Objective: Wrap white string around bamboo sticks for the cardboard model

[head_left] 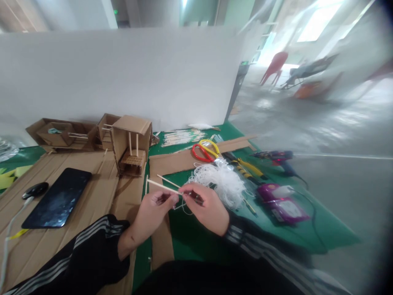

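Between my two hands is a thin wooden stick (162, 187), slanting up to the left. My left hand (153, 211) is closed, its thumb and fingers pinching the stick. Closed at the stick's right end is my right hand (208, 209), fingertips pressed together there. A thin white cord hangs in a loop under the fingertips; which fingers hold it is hidden. A second thin stick shows just behind the first. Beyond my right hand lies a tangled heap of white cord (221, 182). Red-and-yellow-handled scissors (205, 151) rest behind the heap.
Cardboard boxes (130, 139) with sticks inside stand at back left. A black phone (58, 198) and a mouse-shaped black device (35, 190) lie on cardboard. To the right are yellow-handled pliers (252, 167), a glue gun (276, 157) and a purple device (279, 205) with a cable.
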A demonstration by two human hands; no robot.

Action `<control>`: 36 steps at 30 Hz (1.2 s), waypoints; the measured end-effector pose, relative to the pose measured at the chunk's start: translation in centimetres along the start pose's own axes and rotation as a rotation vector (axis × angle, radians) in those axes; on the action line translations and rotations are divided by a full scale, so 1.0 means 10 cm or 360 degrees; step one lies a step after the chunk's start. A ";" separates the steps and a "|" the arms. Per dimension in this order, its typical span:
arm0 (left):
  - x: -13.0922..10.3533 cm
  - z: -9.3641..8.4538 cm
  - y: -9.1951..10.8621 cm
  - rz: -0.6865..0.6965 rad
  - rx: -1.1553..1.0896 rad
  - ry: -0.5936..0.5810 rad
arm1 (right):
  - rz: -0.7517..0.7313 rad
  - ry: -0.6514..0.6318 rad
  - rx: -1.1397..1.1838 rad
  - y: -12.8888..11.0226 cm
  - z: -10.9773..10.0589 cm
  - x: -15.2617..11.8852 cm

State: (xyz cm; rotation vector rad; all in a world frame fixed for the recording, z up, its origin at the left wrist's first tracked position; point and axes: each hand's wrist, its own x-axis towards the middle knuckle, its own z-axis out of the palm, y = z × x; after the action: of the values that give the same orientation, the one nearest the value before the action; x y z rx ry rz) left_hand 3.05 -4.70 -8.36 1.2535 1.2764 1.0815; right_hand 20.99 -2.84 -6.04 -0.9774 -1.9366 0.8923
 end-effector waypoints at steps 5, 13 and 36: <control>0.00 0.02 0.00 -0.0026 -0.0043 -0.0004 | -0.0061 0.0019 -0.0032 0.01 0.01 0.00; 0.01 0.01 -0.01 0.0052 -0.0006 -0.0058 | -0.0140 0.0050 -0.0063 0.04 0.04 0.00; 0.00 0.03 -0.03 -0.0058 -0.0075 -0.0054 | -0.0273 0.0083 -0.0164 0.09 0.08 -0.03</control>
State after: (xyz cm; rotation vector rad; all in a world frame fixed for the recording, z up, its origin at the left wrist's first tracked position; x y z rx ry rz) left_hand 3.29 -4.69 -8.66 1.2041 1.2364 1.0544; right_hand 20.75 -2.81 -7.25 -0.8688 -2.0038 0.6697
